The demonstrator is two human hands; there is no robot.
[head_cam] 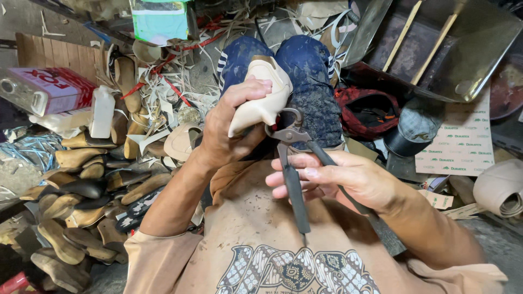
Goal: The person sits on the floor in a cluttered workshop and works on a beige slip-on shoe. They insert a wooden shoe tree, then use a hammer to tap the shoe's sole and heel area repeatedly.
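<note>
- Up at the knees, the left hand is closed around a cream-coloured shoe last, thumb across its top and fingers wrapped beneath.
- The last sits in front of the person's dark blue trousers, toe end tilted toward the upper right.
- The right hand is closed on the handles of a pair of dark metal lasting pincers, palm up, fingers curled over both handles.
- The pincers' head touches the lower edge of the last, just beside the left hand; whether the tool's jaws bite anything cannot be told.
- At the floor's left edge lies a heap of worn wooden lasts, brown and tan.
- Near the upper left corner, a white plastic bottle stands beside a red and white can.
- Toward the right edge, a beige roll of material rests near printed cardboard.
</note>
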